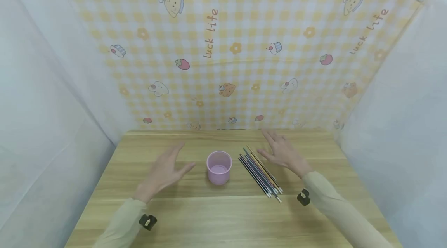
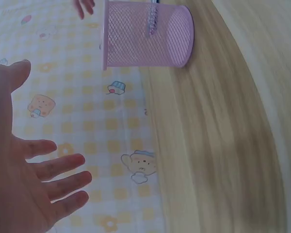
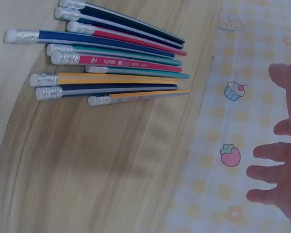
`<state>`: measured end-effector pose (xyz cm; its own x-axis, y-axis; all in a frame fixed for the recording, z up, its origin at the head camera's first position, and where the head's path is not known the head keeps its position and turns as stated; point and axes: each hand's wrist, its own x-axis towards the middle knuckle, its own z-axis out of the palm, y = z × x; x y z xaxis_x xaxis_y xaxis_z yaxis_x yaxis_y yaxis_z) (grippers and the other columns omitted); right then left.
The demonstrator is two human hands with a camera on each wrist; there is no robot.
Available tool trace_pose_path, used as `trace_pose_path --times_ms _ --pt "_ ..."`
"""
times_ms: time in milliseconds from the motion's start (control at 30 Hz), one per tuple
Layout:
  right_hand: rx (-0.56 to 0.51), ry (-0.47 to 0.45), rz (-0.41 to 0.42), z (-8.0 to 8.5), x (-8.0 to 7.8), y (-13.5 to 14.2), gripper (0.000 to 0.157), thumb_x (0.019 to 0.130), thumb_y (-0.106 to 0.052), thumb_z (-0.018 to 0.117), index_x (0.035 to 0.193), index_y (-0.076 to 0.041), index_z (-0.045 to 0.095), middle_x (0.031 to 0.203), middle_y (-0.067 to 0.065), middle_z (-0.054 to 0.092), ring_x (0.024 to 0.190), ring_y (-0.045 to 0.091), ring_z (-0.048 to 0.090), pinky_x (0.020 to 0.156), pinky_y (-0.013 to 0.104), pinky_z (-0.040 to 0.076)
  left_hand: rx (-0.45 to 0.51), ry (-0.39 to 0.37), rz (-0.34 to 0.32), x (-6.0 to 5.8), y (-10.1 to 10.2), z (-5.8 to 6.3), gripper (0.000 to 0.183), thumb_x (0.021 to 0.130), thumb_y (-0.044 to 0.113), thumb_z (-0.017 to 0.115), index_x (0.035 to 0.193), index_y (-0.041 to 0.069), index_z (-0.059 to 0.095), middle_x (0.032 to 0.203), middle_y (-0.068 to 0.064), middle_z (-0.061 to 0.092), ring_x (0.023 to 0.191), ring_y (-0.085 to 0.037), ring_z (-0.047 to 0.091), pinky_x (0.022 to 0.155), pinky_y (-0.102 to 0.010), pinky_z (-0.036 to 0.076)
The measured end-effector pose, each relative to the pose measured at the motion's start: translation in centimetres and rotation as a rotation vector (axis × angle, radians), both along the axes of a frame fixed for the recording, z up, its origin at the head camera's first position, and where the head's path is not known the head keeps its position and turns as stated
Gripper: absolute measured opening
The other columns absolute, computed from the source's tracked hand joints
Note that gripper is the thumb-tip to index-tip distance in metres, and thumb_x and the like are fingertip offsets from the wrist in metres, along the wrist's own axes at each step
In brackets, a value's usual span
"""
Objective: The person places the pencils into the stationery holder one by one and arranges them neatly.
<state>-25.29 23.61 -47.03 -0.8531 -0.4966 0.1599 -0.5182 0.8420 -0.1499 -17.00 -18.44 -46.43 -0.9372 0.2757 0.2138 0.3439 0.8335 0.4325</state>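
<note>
A pink mesh pen cup stands upright on the wooden table, between the two hands. To its right lies a loose bundle of several pencils, in blue, red, green and yellow, their white erasers toward the person. My left hand hovers left of the cup with fingers spread, touching nothing; the left wrist view shows its bare palm below the mesh cup. My right hand is held just right of the pencils, fingers extended. In the right wrist view that hand is apart from the pencils.
The wooden table ends at a yellow checked cloth with cartoon prints at the back. White sheets hang along the left and right sides. A dark wrist device sits at each sleeve.
</note>
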Motion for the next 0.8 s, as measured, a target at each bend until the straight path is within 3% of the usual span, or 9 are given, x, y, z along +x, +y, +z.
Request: trace_pose_path --times_ms 133,300,467,633,800 --pt "-0.071 -0.010 0.006 -0.9 -0.3 0.1 0.082 0.099 -0.048 0.060 0.158 -0.001 0.027 0.147 0.033 0.049 0.131 0.051 0.052 0.111 0.064 0.044 0.149 -0.071 0.004 -0.1 0.7 -0.9 0.087 0.093 0.055 0.065 0.154 0.001 0.034 0.150 -0.024 0.049 0.137 -0.046 0.047 0.111 -0.068 0.041" --pt "-0.158 -0.095 -0.035 -1.7 -0.7 -0.1 0.078 0.101 -0.047 0.057 0.159 -0.004 0.027 0.149 0.032 0.047 0.135 0.051 0.048 0.113 0.063 0.042 0.305 -0.110 0.012 -0.3 1.7 -2.3 0.084 0.090 0.045 0.074 0.153 0.003 0.037 0.147 -0.021 0.053 0.136 -0.043 0.049 0.110 -0.067 0.042" --pt "-0.277 -0.189 -0.052 -2.7 -1.1 -0.4 0.073 0.102 -0.038 0.058 0.157 0.000 0.029 0.153 0.030 0.043 0.137 0.051 0.045 0.114 0.065 0.040 0.404 -0.116 -0.019 -0.7 2.6 -3.6 0.085 0.087 0.035 0.080 0.153 0.002 0.037 0.147 -0.021 0.052 0.135 -0.042 0.050 0.113 -0.059 0.044" --pt "-0.355 -0.236 -0.066 -4.0 -1.4 -0.6 0.065 0.103 -0.030 0.059 0.153 0.004 0.035 0.148 0.031 0.047 0.124 0.049 0.057 0.102 0.061 0.052 0.479 -0.116 -0.070 -0.6 3.3 -4.7 0.085 0.084 0.026 0.083 0.151 -0.001 0.038 0.148 -0.024 0.051 0.135 -0.043 0.050 0.111 -0.059 0.046" --pt "-0.387 -0.282 -0.093 -4.9 -1.6 -0.5 0.062 0.103 -0.027 0.058 0.151 0.006 0.037 0.140 0.034 0.052 0.116 0.048 0.060 0.094 0.058 0.057 0.533 -0.138 -0.085 -0.5 4.2 -5.2 0.087 0.081 0.022 0.086 0.151 -0.002 0.038 0.150 -0.024 0.048 0.136 -0.045 0.049 0.112 -0.060 0.045"
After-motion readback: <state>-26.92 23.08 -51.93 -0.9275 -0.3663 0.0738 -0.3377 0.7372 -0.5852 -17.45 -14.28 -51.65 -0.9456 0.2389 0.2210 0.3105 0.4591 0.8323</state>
